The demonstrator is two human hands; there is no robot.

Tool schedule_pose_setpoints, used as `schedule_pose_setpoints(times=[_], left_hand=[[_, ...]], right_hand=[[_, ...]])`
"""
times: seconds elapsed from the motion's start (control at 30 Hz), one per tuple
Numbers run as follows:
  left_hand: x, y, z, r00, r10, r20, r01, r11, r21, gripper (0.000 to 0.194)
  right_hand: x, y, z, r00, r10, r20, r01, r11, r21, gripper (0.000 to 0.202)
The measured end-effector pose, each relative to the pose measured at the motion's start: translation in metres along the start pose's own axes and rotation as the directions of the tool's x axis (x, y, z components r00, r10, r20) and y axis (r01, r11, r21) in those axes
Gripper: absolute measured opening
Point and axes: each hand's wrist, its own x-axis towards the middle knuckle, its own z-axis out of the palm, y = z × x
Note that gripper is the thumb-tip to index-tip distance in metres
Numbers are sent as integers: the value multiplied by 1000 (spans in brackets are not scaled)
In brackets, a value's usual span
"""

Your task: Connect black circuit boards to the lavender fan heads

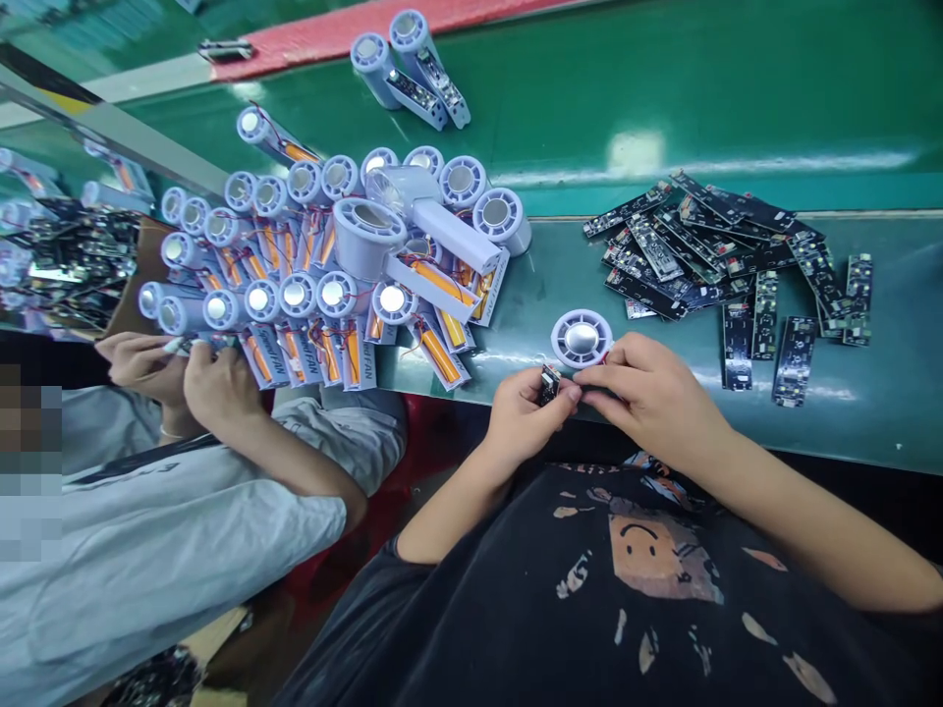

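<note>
My left hand (526, 407) is closed on a small black circuit board (549, 385) at the bench's front edge. Close to its right, my right hand (648, 393) has thumb and fingers pinched together beside the board; what lies between them is too small to make out. Just behind both hands is a lavender fan head (582, 339) with a silver round centre. A bit of red wire shows between the fan head and my right fingers.
Many lavender fans (299, 295) with orange batteries crowd the left. Circuit boards (707, 245) are piled at the right. Two fans (409, 69) lie farther back. A person in a grey shirt (184, 570) works at the left, hands (184, 378) near the fans.
</note>
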Motion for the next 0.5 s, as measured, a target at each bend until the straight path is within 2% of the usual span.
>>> schedule_pose_setpoints(times=[0.07,0.17,0.37,0.5], left_hand=[[0,0,1,998,-56,27,58,996,-75,41],[0,0,0,997,-64,38,68,993,-96,43],[-1,-3,-2,998,49,34,-48,998,-34,35],[1,-4,1,997,70,24,-70,998,2,33]], right_hand=[[-1,-3,1,1000,-9,-30,7,998,-64,18],[-1,-5,1,999,-32,-38,27,992,-121,22],[2,-1,2,1000,-18,-20,16,997,-75,20],[1,0,3,1000,0,0,0,1000,-20,19]])
